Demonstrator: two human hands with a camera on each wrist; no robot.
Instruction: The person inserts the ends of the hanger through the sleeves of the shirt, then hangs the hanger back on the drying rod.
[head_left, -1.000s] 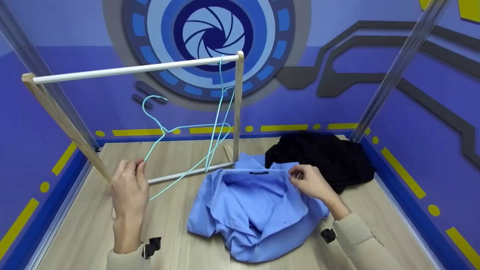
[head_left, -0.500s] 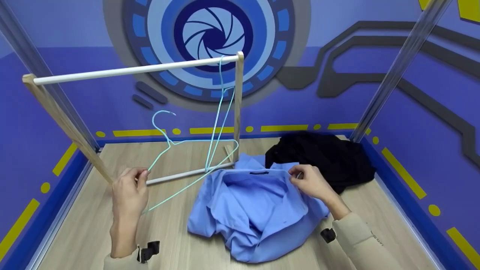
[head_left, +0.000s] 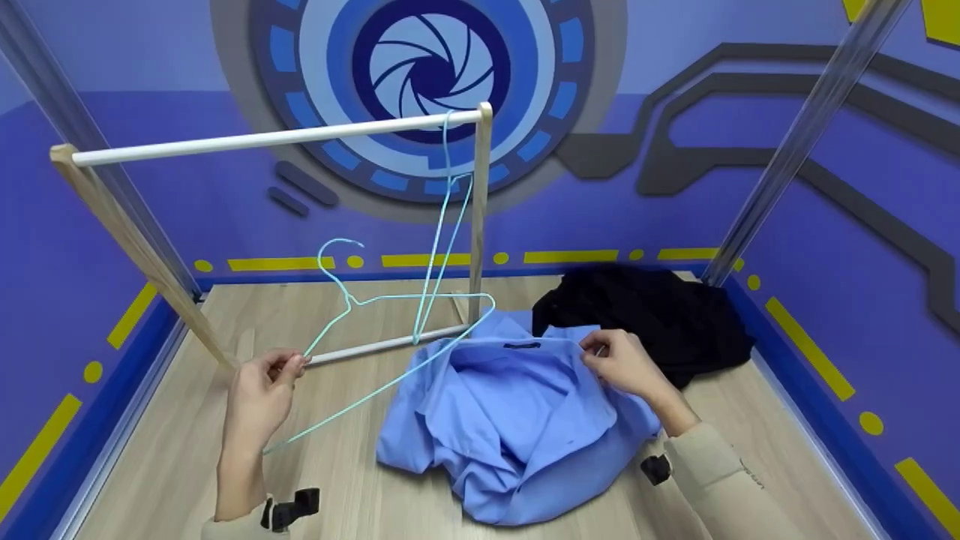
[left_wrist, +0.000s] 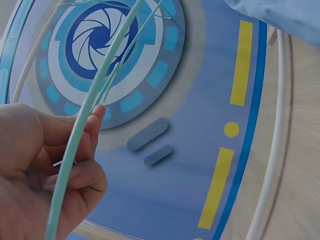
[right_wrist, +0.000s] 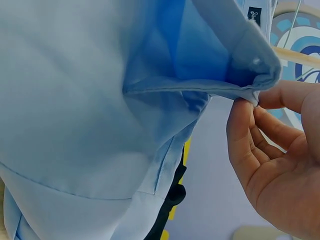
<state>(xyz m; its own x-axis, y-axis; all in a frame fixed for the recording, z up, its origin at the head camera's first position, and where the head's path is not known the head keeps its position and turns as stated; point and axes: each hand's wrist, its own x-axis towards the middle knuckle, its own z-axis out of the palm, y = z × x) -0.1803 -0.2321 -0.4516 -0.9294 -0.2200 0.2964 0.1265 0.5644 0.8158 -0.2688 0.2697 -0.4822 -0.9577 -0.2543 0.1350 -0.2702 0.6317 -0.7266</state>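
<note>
My left hand (head_left: 259, 401) pinches one sloping shoulder of a mint-green wire hanger (head_left: 390, 383). The hanger is tilted, its hook upward and its far end crossing in front of a light blue shirt (head_left: 517, 427). In the left wrist view, a bar of the hanger (left_wrist: 80, 130) runs across the palm side of the hand (left_wrist: 45, 170). My right hand (head_left: 626, 365) pinches the right side of the shirt's collar. Close up in the right wrist view, thumb and finger of that hand (right_wrist: 280, 155) hold the collar's edge (right_wrist: 245, 92). The shirt lies bunched, its neck opening facing up.
Behind the left hand stands a rack with a white top rail (head_left: 277, 138) and wooden posts. A second mint hanger (head_left: 437, 247) hangs at its right end. Black clothing (head_left: 652, 319) lies crumpled at the back right. Blue walls enclose the wooden tabletop (head_left: 330, 480).
My left hand has lowered the hanger and shifted it right, so its far end now overlaps the shirt. The right hand and the shirt have stayed in place.
</note>
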